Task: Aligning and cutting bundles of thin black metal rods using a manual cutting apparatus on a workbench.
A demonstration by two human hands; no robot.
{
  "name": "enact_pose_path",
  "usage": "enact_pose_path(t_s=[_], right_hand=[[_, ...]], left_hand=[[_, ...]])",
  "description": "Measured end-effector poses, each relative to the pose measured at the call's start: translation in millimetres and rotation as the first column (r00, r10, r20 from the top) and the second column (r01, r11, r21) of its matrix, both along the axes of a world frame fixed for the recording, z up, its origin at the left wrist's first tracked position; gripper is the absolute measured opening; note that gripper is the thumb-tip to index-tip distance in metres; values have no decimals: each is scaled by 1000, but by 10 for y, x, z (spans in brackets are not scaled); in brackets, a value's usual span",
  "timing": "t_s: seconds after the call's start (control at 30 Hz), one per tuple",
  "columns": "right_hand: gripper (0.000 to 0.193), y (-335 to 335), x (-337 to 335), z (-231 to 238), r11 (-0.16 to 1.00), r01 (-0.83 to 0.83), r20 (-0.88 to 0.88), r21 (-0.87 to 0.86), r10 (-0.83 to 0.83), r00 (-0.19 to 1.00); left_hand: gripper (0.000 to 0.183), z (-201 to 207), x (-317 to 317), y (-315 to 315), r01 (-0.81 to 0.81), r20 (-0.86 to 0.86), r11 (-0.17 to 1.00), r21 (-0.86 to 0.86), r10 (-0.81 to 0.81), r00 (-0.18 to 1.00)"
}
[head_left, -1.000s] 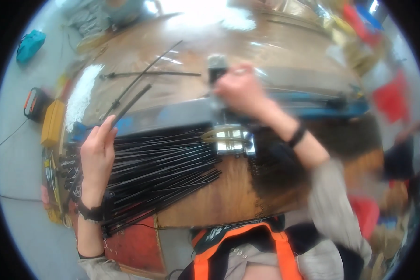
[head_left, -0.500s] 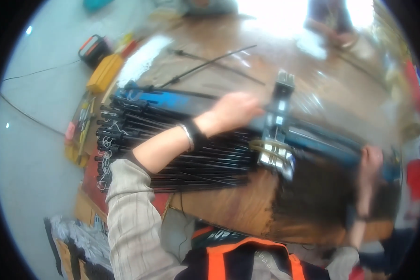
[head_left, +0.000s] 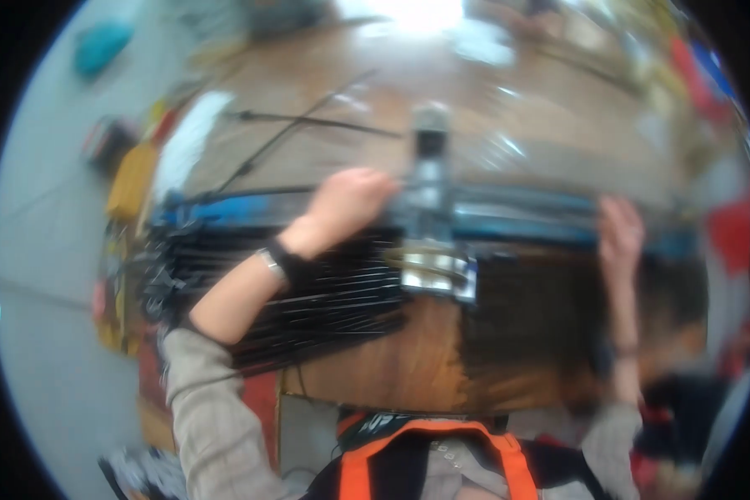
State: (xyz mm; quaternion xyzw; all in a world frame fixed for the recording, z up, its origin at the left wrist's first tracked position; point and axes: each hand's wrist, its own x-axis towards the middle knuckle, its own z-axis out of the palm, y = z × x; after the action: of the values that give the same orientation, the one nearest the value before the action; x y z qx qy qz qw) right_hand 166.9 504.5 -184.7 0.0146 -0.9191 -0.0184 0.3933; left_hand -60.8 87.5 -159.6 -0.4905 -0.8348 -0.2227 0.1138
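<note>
My left hand (head_left: pixel 352 200) is curled closed at the far edge of a bundle of thin black rods (head_left: pixel 333 287), just left of a metal clamp-like fixture (head_left: pixel 429 196). What its fingers hold, if anything, is hidden. Over the right part of a long blue-grey rail (head_left: pixel 525 218) is my right hand (head_left: pixel 621 233), its fingers smeared by motion. The rail runs sideways through the fixture. A yellowish band (head_left: pixel 432 260) wraps the fixture's near end. Black fittings with pale loops (head_left: pixel 165 271) are at the rods' left ends.
Two black rods (head_left: pixel 317 122) lie crossed on the wooden table (head_left: pixel 375 367) beyond my left hand. A dark patch (head_left: pixel 533 325) covers the near right part. At the left edge are a yellow case (head_left: pixel 132 182) and tools. Part of another person (head_left: pixel 542 21) shows at the far side.
The whole view has shifted, so the table and fixture appear further left and more level. Both hands remain by the rail, on either side of the fixture.
</note>
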Motion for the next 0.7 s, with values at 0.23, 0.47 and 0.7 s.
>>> enact_pose_path(t_s=[0.23, 0.47, 0.7], right_hand=[[34, -962, 351, -231, 974, -151, 116, -170, 172, 978], [34, -1181, 241, -248, 946, -157, 144, -284, 204, 968], [25, -1465, -138, -324, 824, -272, 111, -497, 371, 922]], left_hand=[[19, 66, 100, 221, -142, 8, 979, -148, 144, 990], [17, 53, 70, 197, -146, 26, 976, -161, 153, 988], [20, -3, 41, 111, -135, 77, 977, -165, 149, 986]])
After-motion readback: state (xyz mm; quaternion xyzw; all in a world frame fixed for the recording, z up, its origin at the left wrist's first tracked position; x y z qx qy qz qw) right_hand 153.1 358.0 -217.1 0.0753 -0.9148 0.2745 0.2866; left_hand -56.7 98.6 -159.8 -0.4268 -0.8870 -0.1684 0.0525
